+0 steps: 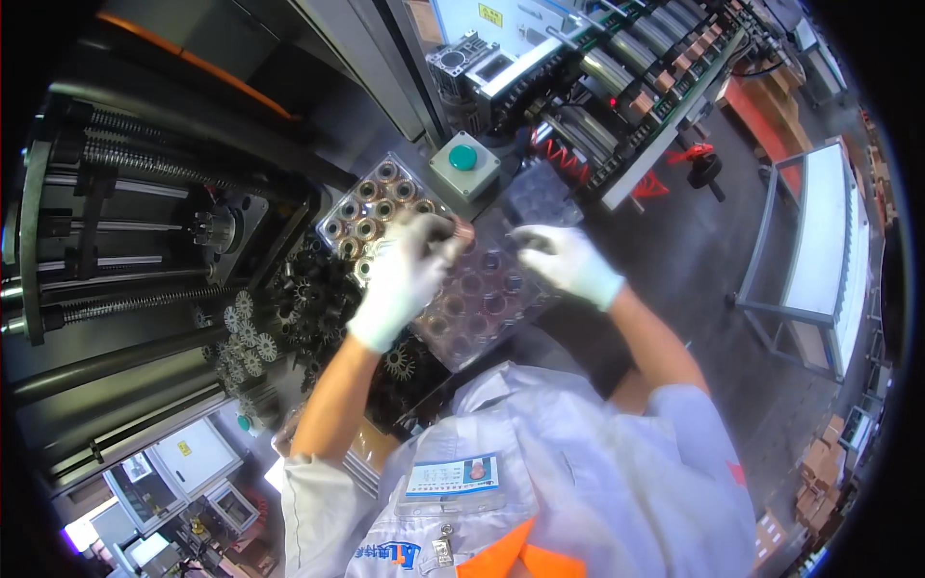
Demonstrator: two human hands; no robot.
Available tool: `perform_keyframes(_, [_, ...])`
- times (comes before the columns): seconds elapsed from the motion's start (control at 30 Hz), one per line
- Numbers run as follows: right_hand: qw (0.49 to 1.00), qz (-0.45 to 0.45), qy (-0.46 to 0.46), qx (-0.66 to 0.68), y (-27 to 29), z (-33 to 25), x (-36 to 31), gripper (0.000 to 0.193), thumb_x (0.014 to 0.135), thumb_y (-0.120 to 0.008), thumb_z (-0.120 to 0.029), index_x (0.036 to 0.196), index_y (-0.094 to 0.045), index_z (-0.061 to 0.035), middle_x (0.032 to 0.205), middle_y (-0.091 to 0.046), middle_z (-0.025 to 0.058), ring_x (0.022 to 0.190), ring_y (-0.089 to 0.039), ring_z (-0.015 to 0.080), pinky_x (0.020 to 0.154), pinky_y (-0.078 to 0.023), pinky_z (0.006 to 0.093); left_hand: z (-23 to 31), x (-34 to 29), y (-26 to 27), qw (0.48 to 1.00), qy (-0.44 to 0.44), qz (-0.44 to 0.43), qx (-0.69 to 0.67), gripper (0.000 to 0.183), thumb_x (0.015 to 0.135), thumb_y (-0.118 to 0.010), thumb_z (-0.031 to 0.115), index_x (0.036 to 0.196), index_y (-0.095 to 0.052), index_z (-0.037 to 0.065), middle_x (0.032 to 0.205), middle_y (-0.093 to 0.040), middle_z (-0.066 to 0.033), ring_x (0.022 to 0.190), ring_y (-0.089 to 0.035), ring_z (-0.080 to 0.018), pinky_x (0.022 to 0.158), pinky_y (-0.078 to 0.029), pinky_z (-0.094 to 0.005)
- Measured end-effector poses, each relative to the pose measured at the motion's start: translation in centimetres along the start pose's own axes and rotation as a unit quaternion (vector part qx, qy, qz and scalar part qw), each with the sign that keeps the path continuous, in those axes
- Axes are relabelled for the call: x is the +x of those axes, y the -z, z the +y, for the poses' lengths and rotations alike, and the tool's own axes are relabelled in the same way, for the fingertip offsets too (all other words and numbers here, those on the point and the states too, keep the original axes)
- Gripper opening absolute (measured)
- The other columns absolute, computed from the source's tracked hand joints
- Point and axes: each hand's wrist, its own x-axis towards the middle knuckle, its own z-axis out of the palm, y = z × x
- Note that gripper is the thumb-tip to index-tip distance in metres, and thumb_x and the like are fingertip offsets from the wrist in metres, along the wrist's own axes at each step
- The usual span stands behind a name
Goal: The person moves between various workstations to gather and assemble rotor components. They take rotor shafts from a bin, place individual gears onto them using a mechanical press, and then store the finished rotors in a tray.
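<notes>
My left hand (405,275), in a white glove, is closed with a small copper commutator (464,234) at its fingertips, above the meeting edges of two trays. Under and left of it lies a clear plastic tray (393,164) with several copper commutators standing in its pockets. A second clear tray (456,361) sits nearer my body, and reddish round parts show dimly through its plastic. My right hand (568,262), also gloved, has its fingers curled together over this tray's far right side. Whatever its fingertips pinch is too small and blurred to make out.
Dark toothed rotor cores (308,289) and lighter ones (252,337) are heaped on the left beside a press with springs and rods (145,231). A grey box with a green button (463,157) stands beyond the trays. A roller conveyor (617,87) runs at the far right.
</notes>
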Motion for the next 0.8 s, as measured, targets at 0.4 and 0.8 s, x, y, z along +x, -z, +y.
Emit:
perform_keyframes(0.4, [0.835, 0.284, -0.366, 0.298, 1.1, 22.5, -15.2, 0.026, 0.094, -0.068, -0.016, 0.119, -0.066, -0.0089, 0.09, -0.065, -0.0032, 0.067, -0.057, 0.0059, 0.062, -0.052, 0.0275, -5.7, -9.9, 3.7, 0.842, 0.172, 0.167, -0.484, 0.037, 0.093, -0.076, 0.029, 0.111, -0.063, -0.001, 0.113, -0.066, -0.0101, 0.097, -0.066, -0.0227, 0.093, -0.057, -0.044])
perform_keyframes(0.8, [0.783, 0.464, -0.285, 0.301, -6.5, 34.4, 6.1, 0.023, 0.086, -0.072, -0.008, 0.105, -0.06, -0.0009, 0.085, -0.066, 0.0078, 0.056, -0.06, 0.015, 0.045, -0.051, 0.0315, -2.9, -13.4, -0.6, 0.832, 0.238, 0.17, -0.471, 0.057, 0.082, -0.086, 0.025, 0.119, -0.062, -0.012, 0.106, -0.072, -0.0179, 0.087, -0.073, -0.0236, 0.081, -0.062, -0.0371])
